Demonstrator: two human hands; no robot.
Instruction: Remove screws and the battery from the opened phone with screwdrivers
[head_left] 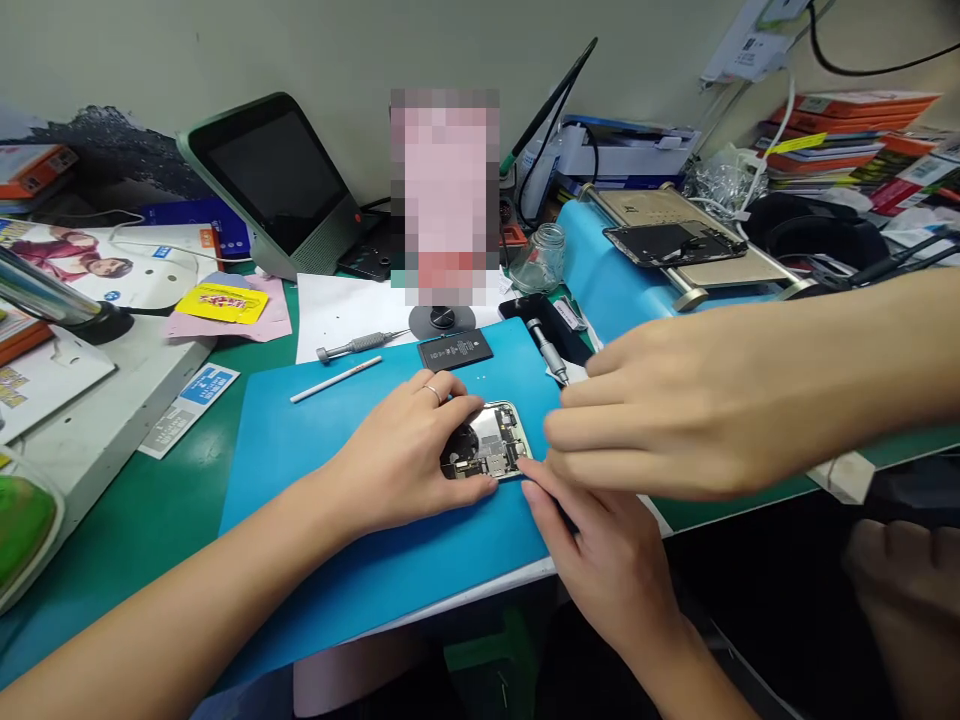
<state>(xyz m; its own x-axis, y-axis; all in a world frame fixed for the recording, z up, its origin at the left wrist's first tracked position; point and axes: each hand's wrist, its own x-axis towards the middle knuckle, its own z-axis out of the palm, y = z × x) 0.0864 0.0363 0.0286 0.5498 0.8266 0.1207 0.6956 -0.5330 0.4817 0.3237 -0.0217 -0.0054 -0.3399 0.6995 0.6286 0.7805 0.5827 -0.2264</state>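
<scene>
An opened smartphone (499, 445), its circuit board and metal parts bare, lies on the blue mat (300, 440). My left hand (409, 445), with a ring on one finger, grips the phone by its left end, thumb along the near edge and fingers on the far edge. At the phone's near right corner, my right hand (600, 540) has its fingertips drawn together; what they hold, if anything, is hidden. Another person's hand (667, 410) reaches in from the right, just above my right hand and covering part of it. A loose black phone battery (455, 350) lies beyond the phone.
A white stick (336, 379) and a screwdriver (361, 345) lie to the left of the battery; a second screwdriver (549, 350) lies to its right. Farther back stand a screen device (270, 170), a glass jar (541, 258) and a metal fixture bearing a dark phone panel (667, 243).
</scene>
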